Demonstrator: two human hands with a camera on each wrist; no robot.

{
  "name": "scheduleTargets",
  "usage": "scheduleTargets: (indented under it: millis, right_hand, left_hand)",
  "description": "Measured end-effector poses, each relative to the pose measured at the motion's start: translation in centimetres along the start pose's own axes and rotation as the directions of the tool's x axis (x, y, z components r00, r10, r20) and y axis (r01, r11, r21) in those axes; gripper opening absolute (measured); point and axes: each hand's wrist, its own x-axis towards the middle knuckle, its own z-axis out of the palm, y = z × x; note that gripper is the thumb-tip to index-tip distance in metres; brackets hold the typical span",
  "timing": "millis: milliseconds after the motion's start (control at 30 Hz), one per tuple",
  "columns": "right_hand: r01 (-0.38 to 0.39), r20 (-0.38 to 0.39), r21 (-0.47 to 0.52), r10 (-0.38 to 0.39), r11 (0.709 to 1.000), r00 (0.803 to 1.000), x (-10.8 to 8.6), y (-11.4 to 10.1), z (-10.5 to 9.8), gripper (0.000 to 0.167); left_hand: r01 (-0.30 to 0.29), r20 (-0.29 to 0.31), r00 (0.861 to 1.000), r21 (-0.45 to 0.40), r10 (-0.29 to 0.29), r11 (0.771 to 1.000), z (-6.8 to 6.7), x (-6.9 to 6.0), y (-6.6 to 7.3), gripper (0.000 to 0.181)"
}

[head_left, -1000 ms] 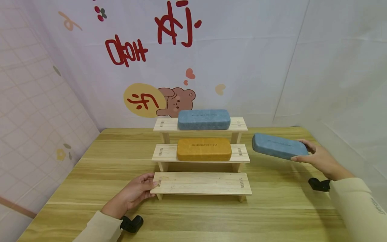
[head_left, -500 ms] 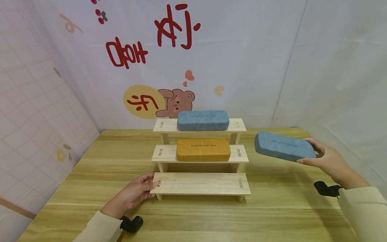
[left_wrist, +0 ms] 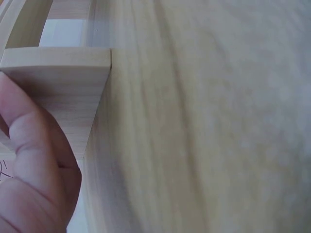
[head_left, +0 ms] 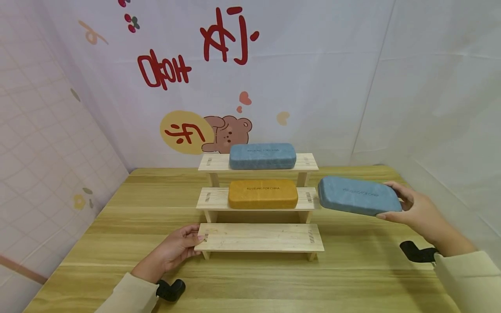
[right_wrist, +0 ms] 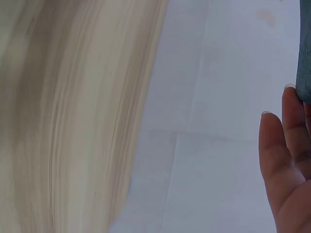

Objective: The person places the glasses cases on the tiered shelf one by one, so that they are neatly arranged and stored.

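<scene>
In the head view my right hand [head_left: 416, 213] grips a blue glasses case [head_left: 358, 195] by its right end, held above the table and tilted slightly down to the right. The right wrist view catches only a sliver of that blue case [right_wrist: 304, 58] at the edge, with fingertips beneath it. My left hand [head_left: 178, 248] pinches the left end of the lowest board of a three-step wooden stand [head_left: 260, 238], thumb on top. On the middle step lies a mustard-yellow glasses case [head_left: 263, 194]. A second blue glasses case [head_left: 262, 156] lies on the top step.
The stand rests on a wood-grain table [head_left: 250, 282]. Behind it hangs a white backdrop cloth [head_left: 313, 78] with red characters and a cartoon bear. A pale grid-patterned cloth [head_left: 47, 108] borders the left side.
The blue case in my right hand first shifts a little right, then comes back left and slightly lower, closer to the stand. My left hand keeps its place on the lowest board.
</scene>
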Motion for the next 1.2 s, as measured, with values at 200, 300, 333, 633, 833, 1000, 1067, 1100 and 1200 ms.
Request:
scheduleTargets:
  millis: [200, 300, 333, 633, 833, 1000, 1067, 1100, 1200]
  right_hand:
    - [0.036, 0.017, 0.021, -0.036, 0.999, 0.999, -0.4, -1.3, 1.5, 0.070]
    - [0.071, 0.017, 0.033, -0.071, 0.997, 0.997, -0.7, -1.9, 2.3, 0.071]
    - [0.079, 0.019, 0.043, -0.080, 0.996, 0.997, -0.8, -2.1, 2.7, 0.070]
    - [0.067, 0.019, 0.023, -0.067, 0.998, 0.998, -1.5, -3.8, 5.0, 0.076]
    - [0.060, 0.020, 0.025, -0.060, 0.998, 0.998, -1.8, -4.8, 6.5, 0.078]
    - [0.037, 0.034, 0.020, -0.038, 0.999, 0.999, -2.0, -5.8, 8.0, 0.080]
    - [0.030, 0.045, 0.028, -0.032, 0.999, 0.998, -2.0, -6.3, 8.6, 0.079]
    - [0.027, 0.050, 0.035, -0.029, 0.999, 0.998, -2.0, -6.5, 8.9, 0.080]
    - [0.021, 0.057, 0.041, -0.023, 0.999, 0.998, -2.0, -7.1, 9.9, 0.080]
  left_hand:
    - [0.002, -0.003, 1.000, 0.003, -0.002, 1.000, 0.0, 0.1, 0.0, 0.063]
    - [0.003, -0.004, 1.000, 0.002, -0.003, 1.000, 0.0, 0.1, 0.0, 0.064]
    - [0.004, -0.004, 1.000, 0.000, -0.004, 1.000, 0.0, 0.1, 0.0, 0.064]
    - [0.006, -0.001, 1.000, -0.001, -0.006, 1.000, -0.1, 0.2, 0.0, 0.064]
    - [0.002, 0.002, 1.000, -0.003, -0.002, 1.000, -0.1, 0.1, -0.1, 0.065]
    - [0.001, 0.002, 1.000, 0.000, -0.001, 1.000, -0.1, 0.0, 0.0, 0.065]
    - [0.000, 0.001, 1.000, 0.001, 0.000, 1.000, 0.0, 0.0, 0.0, 0.065]
    - [0.000, 0.000, 1.000, 0.001, 0.000, 1.000, 0.0, 0.0, 0.0, 0.064]
    - [0.000, -0.004, 1.000, -0.002, 0.000, 1.000, 0.0, -0.1, 0.0, 0.063]
